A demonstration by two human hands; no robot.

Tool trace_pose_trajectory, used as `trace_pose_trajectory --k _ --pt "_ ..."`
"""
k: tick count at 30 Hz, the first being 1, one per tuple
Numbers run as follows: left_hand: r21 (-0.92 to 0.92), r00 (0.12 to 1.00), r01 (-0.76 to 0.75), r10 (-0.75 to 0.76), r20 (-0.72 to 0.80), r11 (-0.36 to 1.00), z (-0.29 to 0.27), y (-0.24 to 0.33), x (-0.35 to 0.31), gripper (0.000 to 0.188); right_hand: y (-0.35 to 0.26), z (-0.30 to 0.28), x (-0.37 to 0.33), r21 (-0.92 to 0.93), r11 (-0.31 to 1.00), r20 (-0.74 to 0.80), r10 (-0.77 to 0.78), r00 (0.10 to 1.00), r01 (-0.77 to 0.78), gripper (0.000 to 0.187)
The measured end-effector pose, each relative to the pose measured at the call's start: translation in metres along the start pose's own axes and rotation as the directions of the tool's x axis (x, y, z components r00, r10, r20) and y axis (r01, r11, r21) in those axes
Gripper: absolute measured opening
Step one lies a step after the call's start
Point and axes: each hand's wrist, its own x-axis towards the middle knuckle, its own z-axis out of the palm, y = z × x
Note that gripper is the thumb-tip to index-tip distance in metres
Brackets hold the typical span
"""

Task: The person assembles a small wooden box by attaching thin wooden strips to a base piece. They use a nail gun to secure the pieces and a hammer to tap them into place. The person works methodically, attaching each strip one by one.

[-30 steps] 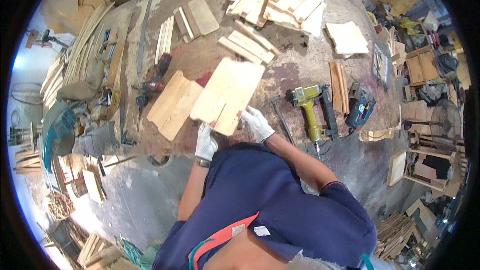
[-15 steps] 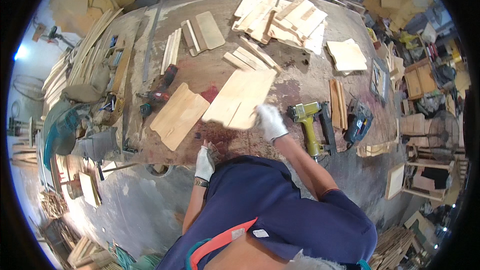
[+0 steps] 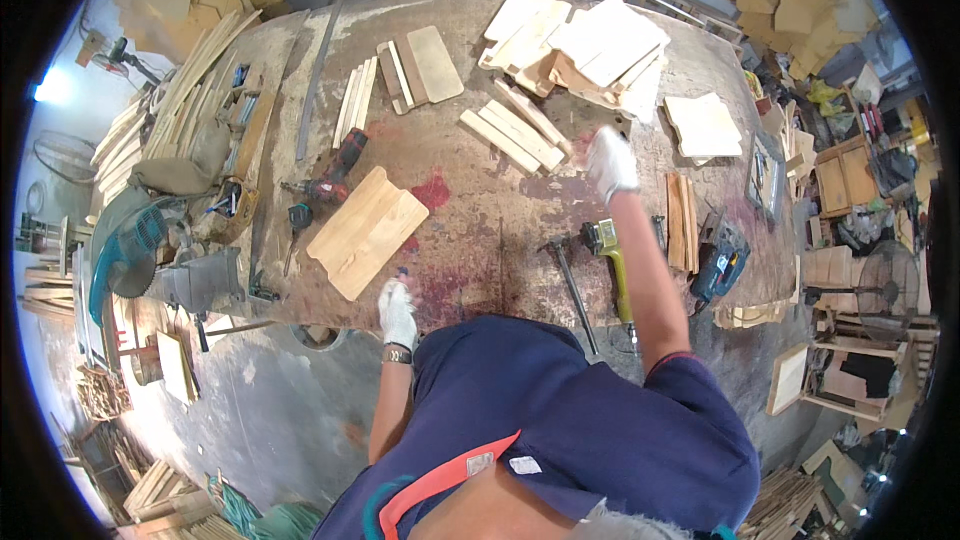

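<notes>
My right hand (image 3: 612, 164), in a white glove, reaches over the table just short of a stack of pale wooden boards (image 3: 608, 38). It is open and holds nothing, though its fingers are slightly blurred. By the near table edge, my gloved left hand (image 3: 397, 314) rests with fingers loosely extended, and no object shows in it. Just beyond lies a pale board with notched, wavy ends (image 3: 368, 232). Under my right forearm is a green nail gun (image 3: 612, 265), partly covered. A hammer (image 3: 572, 290) lies beside it.
Wooden strips (image 3: 512, 136) lie mid-table. A red-black cordless drill (image 3: 335, 175) and a screwdriver (image 3: 297, 225) are at left, near a teal circular saw (image 3: 135, 245). A blue jigsaw (image 3: 716, 258), dark strips (image 3: 682, 222) and more boards (image 3: 702, 127) sit at right.
My right hand has let go of the pale board and moved away and right; a board now tops the far stack. The hammer has come into view. My left hand shifted slightly left.
</notes>
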Motion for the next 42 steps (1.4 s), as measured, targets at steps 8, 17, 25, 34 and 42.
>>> trace_pose_trajectory --k 8,17,25,34,42 --pt "0.828 0.667 -0.07 0.643 -0.376 0.556 -0.102 0.027 0.071 0.038 0.173 -0.046 -0.136 -0.41 0.91 0.256 0.179 0.95 -0.061 0.019" --pt "0.441 0.934 -0.124 0.255 -0.25 0.889 -0.131 0.077 0.156 0.038 0.172 -0.115 -0.181 -0.923 0.123 0.318 -0.289 0.903 0.365 0.028" --pt "0.096 0.986 -0.088 0.1 -0.136 0.992 -0.103 0.085 0.165 0.048 0.188 -0.119 -0.187 -0.951 0.067 0.267 -0.306 0.914 0.301 0.042" --pt "0.158 0.957 -0.291 0.289 0.037 0.944 0.026 0.035 0.111 0.04 0.185 -0.126 -0.169 -0.95 0.122 0.255 -0.233 0.938 0.289 0.035" --pt "0.167 0.906 -0.29 0.214 0.366 0.942 0.018 0.05 0.093 0.048 0.152 -0.091 -0.159 -0.86 0.135 0.41 -0.391 0.824 0.492 0.03"
